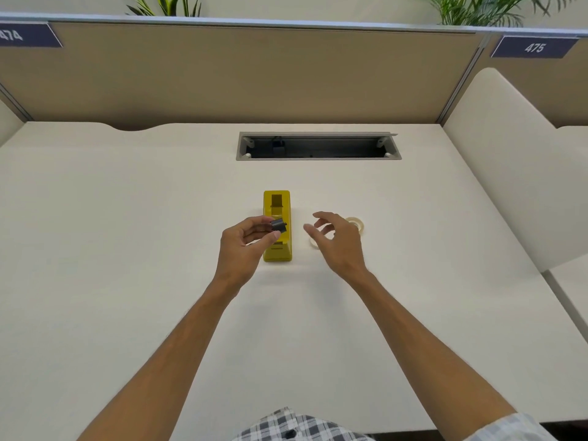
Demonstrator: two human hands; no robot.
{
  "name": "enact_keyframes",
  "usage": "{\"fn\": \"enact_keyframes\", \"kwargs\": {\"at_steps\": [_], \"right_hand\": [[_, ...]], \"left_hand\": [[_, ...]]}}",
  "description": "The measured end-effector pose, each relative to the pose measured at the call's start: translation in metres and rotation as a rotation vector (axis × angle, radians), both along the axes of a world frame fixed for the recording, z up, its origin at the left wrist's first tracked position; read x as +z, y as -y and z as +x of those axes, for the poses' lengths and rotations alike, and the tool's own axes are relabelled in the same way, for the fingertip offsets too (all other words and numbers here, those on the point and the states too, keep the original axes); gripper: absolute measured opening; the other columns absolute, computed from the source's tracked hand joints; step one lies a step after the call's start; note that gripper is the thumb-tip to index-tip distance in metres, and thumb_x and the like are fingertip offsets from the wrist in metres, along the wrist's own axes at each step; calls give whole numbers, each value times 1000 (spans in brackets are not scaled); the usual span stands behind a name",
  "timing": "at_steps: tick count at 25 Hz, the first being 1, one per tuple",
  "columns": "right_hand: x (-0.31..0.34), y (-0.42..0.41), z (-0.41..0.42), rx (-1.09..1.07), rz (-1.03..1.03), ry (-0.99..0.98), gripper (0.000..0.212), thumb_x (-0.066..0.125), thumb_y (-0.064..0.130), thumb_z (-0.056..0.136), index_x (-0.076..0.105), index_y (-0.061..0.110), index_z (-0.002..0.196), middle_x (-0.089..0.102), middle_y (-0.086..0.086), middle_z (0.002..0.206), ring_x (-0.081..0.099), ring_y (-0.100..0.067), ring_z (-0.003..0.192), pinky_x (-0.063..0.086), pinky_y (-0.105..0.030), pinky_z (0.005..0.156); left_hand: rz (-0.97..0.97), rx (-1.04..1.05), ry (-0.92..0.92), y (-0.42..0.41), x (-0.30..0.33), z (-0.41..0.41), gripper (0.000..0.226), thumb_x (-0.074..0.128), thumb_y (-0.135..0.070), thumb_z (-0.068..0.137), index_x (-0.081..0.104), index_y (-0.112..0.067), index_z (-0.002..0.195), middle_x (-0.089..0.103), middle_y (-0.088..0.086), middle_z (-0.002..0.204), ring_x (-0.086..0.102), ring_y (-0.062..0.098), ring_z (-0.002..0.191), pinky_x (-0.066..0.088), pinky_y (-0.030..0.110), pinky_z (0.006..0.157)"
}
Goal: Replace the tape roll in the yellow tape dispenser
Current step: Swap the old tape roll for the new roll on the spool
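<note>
The yellow tape dispenser (277, 205) stands lengthwise in the middle of the white desk, its roll bay showing no tape. My left hand (245, 246) pinches the small dark grey spool core (278, 225) just above the dispenser's middle. My right hand (339, 241) hovers to the right with fingers spread and nothing in it. Under and beside that hand lie two tape rolls on the desk: one whitish roll (357, 223) past the fingers, another (313, 243) mostly hidden below the palm.
An open cable tray slot (318, 147) is set into the desk behind the dispenser. A tan partition wall (241, 74) closes the back, and a cream side panel (515, 173) rises at the right.
</note>
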State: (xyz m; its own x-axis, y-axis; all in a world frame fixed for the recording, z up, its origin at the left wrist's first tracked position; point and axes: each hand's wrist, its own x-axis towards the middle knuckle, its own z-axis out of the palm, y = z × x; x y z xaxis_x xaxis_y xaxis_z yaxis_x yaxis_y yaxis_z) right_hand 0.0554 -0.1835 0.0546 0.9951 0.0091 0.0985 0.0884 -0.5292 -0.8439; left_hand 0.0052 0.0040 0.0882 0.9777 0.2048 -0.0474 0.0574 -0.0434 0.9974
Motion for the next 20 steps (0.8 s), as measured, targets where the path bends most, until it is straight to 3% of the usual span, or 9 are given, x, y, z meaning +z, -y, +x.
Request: {"fn": "enact_keyframes", "kwargs": {"at_steps": [3, 5, 9, 13, 17, 20], "right_hand": [[26, -12, -14, 101, 230, -67, 27, 62, 41, 93, 74, 17, 87, 68, 5, 72, 59, -3, 66, 41, -12, 62], [37, -17, -22, 178, 297, -126, 32, 59, 41, 94, 74, 16, 82, 69, -3, 72, 58, -4, 63, 43, -10, 61], [47, -20, -33, 223, 365, -138, 20, 65, 31, 93, 77, 16, 91, 72, 7, 74, 63, -2, 64, 45, -9, 61], [53, -20, -37, 227, 424, -132, 11, 70, 22, 89, 75, 14, 96, 75, 4, 82, 68, -2, 70, 47, -10, 62], [56, -16, -39, 220, 444, -121, 16, 74, 20, 86, 74, 16, 101, 77, 3, 93, 72, -7, 84, 54, -22, 75], [56, -12, -41, 229, 392, -95, 20, 76, 19, 84, 74, 17, 104, 77, 5, 96, 72, -11, 90, 58, -39, 86]], "left_hand": [[18, -17, 7, 2, 1, -4, 27, 75, -5, 80, 71, -13, 106, 76, 4, 102, 72, 17, 95, 56, 27, 85], [29, -36, 17, 5, 3, -8, 29, 75, -2, 79, 71, -13, 106, 76, 4, 102, 72, 15, 95, 57, 28, 86], [3, -54, 56, 9, 10, -15, 32, 74, 4, 78, 72, -14, 104, 75, 5, 101, 73, 16, 95, 58, 33, 86], [-28, -69, 83, 8, 16, -19, 41, 72, 9, 77, 68, -13, 111, 72, 10, 104, 72, 20, 95, 59, 32, 83], [-38, -90, 47, 6, 18, -20, 38, 63, 10, 82, 67, -13, 112, 71, 15, 104, 72, 24, 91, 57, 30, 82], [-93, -86, -11, 10, 18, -18, 20, 59, -11, 93, 70, -9, 109, 74, 15, 97, 72, 25, 84, 58, 29, 75]]}}
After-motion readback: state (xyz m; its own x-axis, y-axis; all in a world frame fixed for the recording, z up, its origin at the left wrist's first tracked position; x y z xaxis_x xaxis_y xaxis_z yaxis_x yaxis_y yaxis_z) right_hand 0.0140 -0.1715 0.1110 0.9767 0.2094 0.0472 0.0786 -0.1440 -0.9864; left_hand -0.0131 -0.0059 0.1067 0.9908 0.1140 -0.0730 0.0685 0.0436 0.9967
